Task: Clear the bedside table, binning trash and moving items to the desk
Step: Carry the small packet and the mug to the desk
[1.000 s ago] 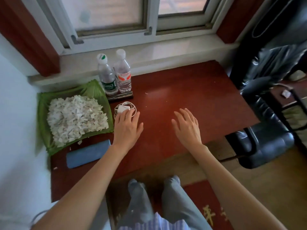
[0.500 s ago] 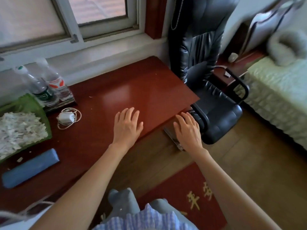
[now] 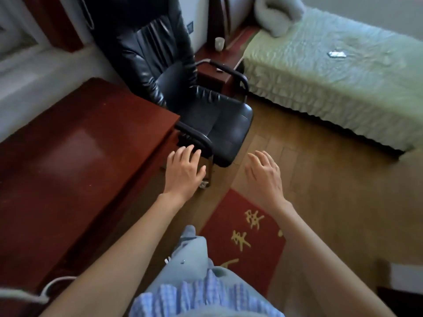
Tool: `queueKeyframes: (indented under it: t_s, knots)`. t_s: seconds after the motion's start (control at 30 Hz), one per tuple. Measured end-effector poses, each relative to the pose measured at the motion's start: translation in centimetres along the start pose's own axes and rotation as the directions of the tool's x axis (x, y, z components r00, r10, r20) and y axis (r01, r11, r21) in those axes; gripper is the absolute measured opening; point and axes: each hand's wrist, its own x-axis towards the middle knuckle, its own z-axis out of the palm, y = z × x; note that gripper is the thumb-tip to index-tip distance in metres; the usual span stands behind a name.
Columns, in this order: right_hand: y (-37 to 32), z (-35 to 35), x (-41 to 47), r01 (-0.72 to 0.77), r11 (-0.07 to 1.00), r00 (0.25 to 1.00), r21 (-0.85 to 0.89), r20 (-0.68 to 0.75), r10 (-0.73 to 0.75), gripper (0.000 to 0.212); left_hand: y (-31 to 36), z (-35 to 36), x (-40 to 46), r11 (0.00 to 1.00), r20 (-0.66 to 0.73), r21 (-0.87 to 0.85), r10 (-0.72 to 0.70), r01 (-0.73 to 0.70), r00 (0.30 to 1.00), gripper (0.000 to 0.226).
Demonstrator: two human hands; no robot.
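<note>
Bedside table [image 3: 214,75]: dark red, wedged between the black office chair [image 3: 194,99] and the bed [image 3: 332,76], at the far side of the chair; a small white cup [image 3: 219,43] stands at its back near the wall, and a small pale scrap [image 3: 218,70] lies near its front edge, too small to identify. Desk [image 3: 80,145] fills the left of the view, its near stretch bare and glossy; a white cable [image 3: 49,288] shows at the lower left edge.

Left hand [image 3: 183,171] out in front, fingers straight and slightly spread, holding nothing; it hangs over the gap between the desk corner and the chair's armrest; contact with the armrest cannot be told. Right hand [image 3: 265,177] also loose and spread, holding nothing, over the wooden floor just above the red mat [image 3: 247,234].

Step in hand, as judged: empty-handed transit from desk toward the bedside table, for another pickup. Next move calls for getting round the chair, which stands squarely in the way; then a reach over its armrest or past it to the cup or the scrap; then deciding bin or desk for each. No bin in view; it will need locating.
</note>
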Motion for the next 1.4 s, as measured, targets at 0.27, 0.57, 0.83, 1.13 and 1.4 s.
queueKeyframes:
  t_s: [0.27, 0.57, 0.83, 1.13, 1.4]
  knots:
    - [8.0, -1.5, 2.1, -0.238, 0.971, 0.971, -0.039, -0.039, 0.236, 0.041, 7.7, 5.4, 8.4, 0.971, 0.068, -0.045, 0.238, -0.235, 0.969, 0.048]
    - [15.7, -3.7, 11.7, -0.385, 0.918, 0.921, -0.096, -0.096, 0.376, 0.041, 13.6, 10.9, 21.5, 0.928, 0.050, -0.063, 0.370, -0.367, 0.928, 0.049]
    - [20.7, -3.1, 15.9, -0.506, 0.860, 0.861, -0.063, -0.098, 0.500, 0.039, 16.9, 14.8, 28.7, 0.884, 0.078, -0.059, 0.467, -0.463, 0.881, 0.050]
    - [28.8, -4.5, 23.7, -0.504, 0.863, 0.859, -0.034, -0.122, 0.497, 0.038, 22.9, 19.7, 37.2, 0.866, 0.123, -0.065, 0.500, -0.495, 0.857, 0.048]
    - [40.7, -8.9, 31.7, -0.476, 0.878, 0.878, -0.051, -0.093, 0.470, 0.040, 33.2, 23.7, 46.4, 0.890, 0.199, -0.083, 0.455, -0.448, 0.868, 0.048]
